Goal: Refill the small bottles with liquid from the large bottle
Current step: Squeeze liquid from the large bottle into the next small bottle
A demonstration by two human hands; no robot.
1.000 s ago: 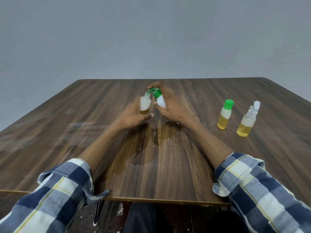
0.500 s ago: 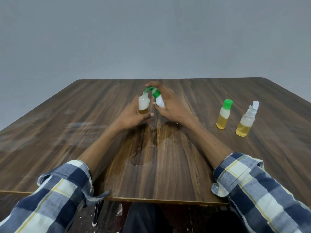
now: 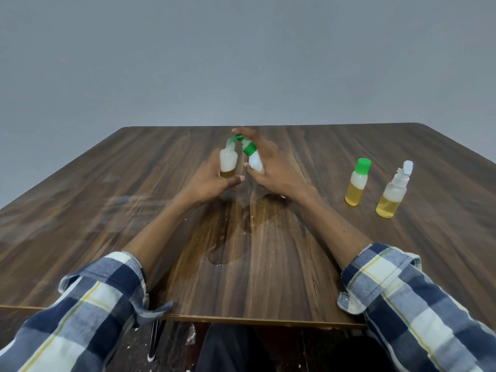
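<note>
Left hand (image 3: 212, 181) grips upright small bottle (image 3: 228, 162) — right hand (image 3: 271, 167) grips tilted green-capped bottle (image 3: 253, 157) beside it

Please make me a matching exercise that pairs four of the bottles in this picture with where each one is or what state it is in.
Things:
1. open bottle
2. tilted green-collared bottle
3. green-capped bottle
4. white-topped bottle

States:
A. standing on the table, farthest right
B. held upright in the left hand, a little amber liquid at its bottom
C. standing free, cap closed, about half full
D. tipped in the right hand, its nozzle toward the other bottle's mouth

Pairs: 1-B, 2-D, 3-C, 4-A
</note>
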